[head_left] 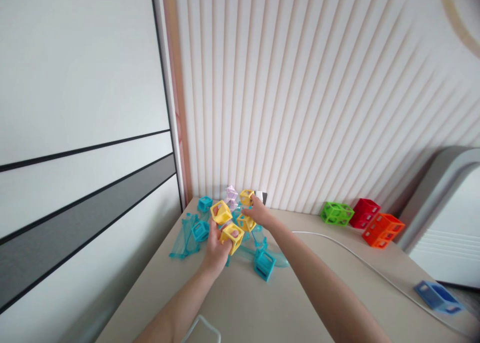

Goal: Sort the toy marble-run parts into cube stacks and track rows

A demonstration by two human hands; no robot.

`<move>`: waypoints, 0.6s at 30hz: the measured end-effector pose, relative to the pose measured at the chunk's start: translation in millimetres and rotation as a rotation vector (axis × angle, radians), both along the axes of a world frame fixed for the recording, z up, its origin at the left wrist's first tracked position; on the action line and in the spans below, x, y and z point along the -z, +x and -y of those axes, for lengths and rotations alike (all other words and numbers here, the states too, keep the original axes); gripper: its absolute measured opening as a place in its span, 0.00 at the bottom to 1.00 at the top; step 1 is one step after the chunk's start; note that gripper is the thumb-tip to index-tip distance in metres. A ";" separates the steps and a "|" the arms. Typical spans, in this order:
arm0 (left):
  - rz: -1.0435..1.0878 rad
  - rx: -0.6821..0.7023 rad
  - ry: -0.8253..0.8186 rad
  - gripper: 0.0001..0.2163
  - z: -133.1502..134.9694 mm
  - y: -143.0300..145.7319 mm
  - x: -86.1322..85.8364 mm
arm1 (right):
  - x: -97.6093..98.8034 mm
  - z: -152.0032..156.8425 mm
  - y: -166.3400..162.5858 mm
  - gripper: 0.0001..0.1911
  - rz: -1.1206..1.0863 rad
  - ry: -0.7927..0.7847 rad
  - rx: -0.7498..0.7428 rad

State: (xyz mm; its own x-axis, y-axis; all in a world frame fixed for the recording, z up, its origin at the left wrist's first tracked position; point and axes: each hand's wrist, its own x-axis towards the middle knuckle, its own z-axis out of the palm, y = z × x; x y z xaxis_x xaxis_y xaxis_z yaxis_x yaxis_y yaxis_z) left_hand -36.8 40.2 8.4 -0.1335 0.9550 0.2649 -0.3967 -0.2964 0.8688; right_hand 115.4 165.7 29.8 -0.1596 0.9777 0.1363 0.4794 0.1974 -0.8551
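Note:
My left hand [214,247] is closed around yellow hollow cube frames [227,224], one above the other. My right hand [258,213] reaches into the pile at the table's far left and grips another yellow cube [246,223]; a further yellow cube [246,197] sits just behind its fingers. Around them lie teal cubes [264,264] and clear teal track pieces [183,240]. A pale lilac piece [231,195] stands at the back by the wall.
The beige table [300,293] meets a ribbed wall. A green cube block [336,213], a red one [364,212] and an orange one [382,229] stand at the right. A blue piece [437,296] lies at the right edge. A white cable [360,258] crosses the table.

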 end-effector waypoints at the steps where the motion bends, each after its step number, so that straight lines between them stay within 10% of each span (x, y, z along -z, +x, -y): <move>1: -0.004 0.010 -0.010 0.37 1.0 0.8 -1.7 | -0.8 -2.9 -0.5 0.23 0.041 -0.008 -0.013; 18: 0.040 0.008 -0.037 0.38 -6.0 2.9 10.4 | -15.5 -7.9 -27.9 0.13 0.689 0.077 0.062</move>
State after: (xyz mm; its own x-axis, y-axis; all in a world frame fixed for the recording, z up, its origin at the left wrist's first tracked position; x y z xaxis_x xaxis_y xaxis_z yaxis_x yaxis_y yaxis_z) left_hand -33.9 46.2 -2.0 -0.1351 0.9651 0.2244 -0.4332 -0.2612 0.8626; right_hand 87.5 173.5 45.3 -0.1787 0.9795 0.0930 0.9203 0.1999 -0.3364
